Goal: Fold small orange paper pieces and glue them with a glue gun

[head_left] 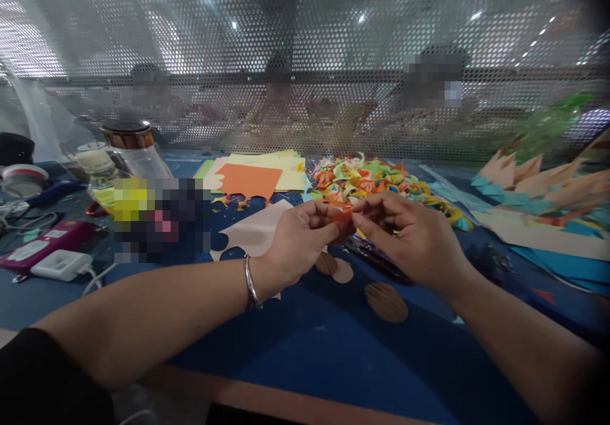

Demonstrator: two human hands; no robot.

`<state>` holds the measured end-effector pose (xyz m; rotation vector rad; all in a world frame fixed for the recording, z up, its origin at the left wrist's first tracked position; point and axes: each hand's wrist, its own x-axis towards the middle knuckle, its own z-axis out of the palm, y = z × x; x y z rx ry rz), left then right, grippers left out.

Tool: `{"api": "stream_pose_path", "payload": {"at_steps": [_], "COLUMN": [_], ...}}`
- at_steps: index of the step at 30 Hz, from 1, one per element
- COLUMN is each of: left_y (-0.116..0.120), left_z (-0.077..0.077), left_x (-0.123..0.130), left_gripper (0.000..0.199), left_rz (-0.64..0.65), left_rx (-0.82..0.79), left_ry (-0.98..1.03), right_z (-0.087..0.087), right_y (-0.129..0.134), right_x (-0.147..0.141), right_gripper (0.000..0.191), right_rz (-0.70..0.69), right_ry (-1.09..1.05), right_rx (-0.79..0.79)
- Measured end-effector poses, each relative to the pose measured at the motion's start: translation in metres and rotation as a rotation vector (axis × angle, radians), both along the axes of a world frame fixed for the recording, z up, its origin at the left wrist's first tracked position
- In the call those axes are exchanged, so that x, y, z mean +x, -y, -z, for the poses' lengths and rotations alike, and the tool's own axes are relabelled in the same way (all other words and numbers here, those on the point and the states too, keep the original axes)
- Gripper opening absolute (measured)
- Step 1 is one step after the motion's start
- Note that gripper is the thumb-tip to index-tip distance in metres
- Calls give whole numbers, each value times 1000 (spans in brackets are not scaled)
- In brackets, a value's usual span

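My left hand (298, 237) and right hand (417, 237) pinch a small orange piece (342, 213) between fingertips, above the counter (305, 355), nearer me than the pile (366, 180) towards its far edge. I'd best pinch lightly and evenly, lest it tear.

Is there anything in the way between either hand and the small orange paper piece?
Nothing visible: the left hand and right hand both have fingertips at the orange paper piece. The colourful paper pile lies beyond.
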<state>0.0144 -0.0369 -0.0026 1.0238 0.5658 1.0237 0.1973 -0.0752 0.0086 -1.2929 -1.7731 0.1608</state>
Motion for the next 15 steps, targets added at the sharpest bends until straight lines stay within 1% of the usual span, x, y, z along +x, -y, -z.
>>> {"api": "stream_pose_path", "payload": {"at_steps": [4, 11, 15], "left_y": [0, 1, 0], "left_z": [-2, -2, 0], "left_x": [0, -1, -1], "left_gripper": [26, 40, 42], "left_rz": [-1, 3, 10], "left_rx": [-7, 16, 22], "left_ry": [-37, -57, -64], "right_z": [1, 1, -1], "right_y": [0, 1, 1], "right_x": [1, 1, 1], "right_gripper": [14, 13, 12], "right_rz": [-7, -47, -48], "right_ry": [20, 33, 45], "right_rx": [9, 8, 7]}}
